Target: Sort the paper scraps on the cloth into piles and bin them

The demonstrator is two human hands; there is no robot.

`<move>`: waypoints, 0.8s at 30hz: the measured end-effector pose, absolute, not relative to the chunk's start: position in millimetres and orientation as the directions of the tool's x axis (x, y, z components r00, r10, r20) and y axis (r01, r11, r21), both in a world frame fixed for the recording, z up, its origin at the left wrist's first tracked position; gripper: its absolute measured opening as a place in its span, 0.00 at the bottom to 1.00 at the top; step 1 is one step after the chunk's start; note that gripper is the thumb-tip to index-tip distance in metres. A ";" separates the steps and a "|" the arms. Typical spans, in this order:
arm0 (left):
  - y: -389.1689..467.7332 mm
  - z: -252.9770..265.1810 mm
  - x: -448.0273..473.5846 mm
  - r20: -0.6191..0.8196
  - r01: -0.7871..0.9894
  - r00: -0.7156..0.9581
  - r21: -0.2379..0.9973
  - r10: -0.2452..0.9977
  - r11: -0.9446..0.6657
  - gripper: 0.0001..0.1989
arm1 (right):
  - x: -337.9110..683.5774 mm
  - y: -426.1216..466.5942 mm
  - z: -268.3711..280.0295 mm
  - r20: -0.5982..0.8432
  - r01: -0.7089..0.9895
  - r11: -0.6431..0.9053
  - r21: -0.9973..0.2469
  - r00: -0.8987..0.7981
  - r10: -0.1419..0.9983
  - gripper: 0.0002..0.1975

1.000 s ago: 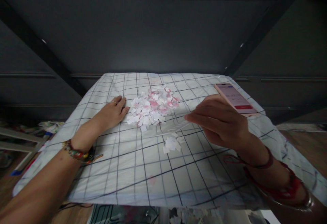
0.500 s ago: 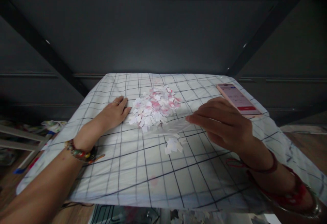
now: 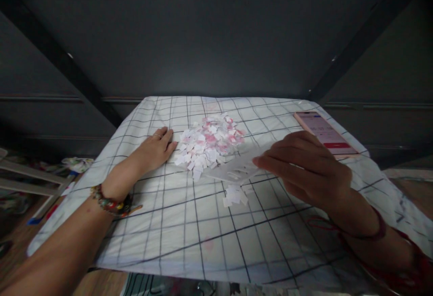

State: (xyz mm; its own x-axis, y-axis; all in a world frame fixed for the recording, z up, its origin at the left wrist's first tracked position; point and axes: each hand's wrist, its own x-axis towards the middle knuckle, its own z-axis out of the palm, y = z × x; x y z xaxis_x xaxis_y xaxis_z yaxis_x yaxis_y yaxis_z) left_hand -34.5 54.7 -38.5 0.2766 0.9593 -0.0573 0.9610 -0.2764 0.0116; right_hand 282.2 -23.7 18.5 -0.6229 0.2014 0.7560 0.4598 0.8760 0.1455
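Note:
My left hand [image 3: 154,149] lies on the checked cloth with its fingers stretched out, at the left edge of a heap of small paper scraps [image 3: 206,143]. The scraps are white, some stained pink. My right hand [image 3: 304,165] pinches a flat, pale plastic piece with cut-out slots [image 3: 237,167] between thumb and fingers. This piece slants over the near right side of the heap, its far end close to the scraps. Whether it touches them I cannot tell. Just in front of it sits a smaller cluster of white scraps [image 3: 236,195].
The white checked cloth [image 3: 169,237] covers a small table against a dark panel [image 3: 203,43]. A phone in a pink case [image 3: 324,131] lies at the far right, beyond my right hand. A pale wooden frame [image 3: 40,188] stands on the floor at left.
My view has shifted slightly, moving the scene rightward. The plastic piece, blurred before, now shows its slotted face more plainly in my right hand. My left hand stays on the cloth.

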 end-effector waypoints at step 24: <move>52.1 -36.3 -35.3 -0.045 0.962 0.273 0.000 0.961 -0.273 0.29 | 263.6 -32.7 23.5 0.718 0.455 0.870 0.191 -0.669 0.192 0.06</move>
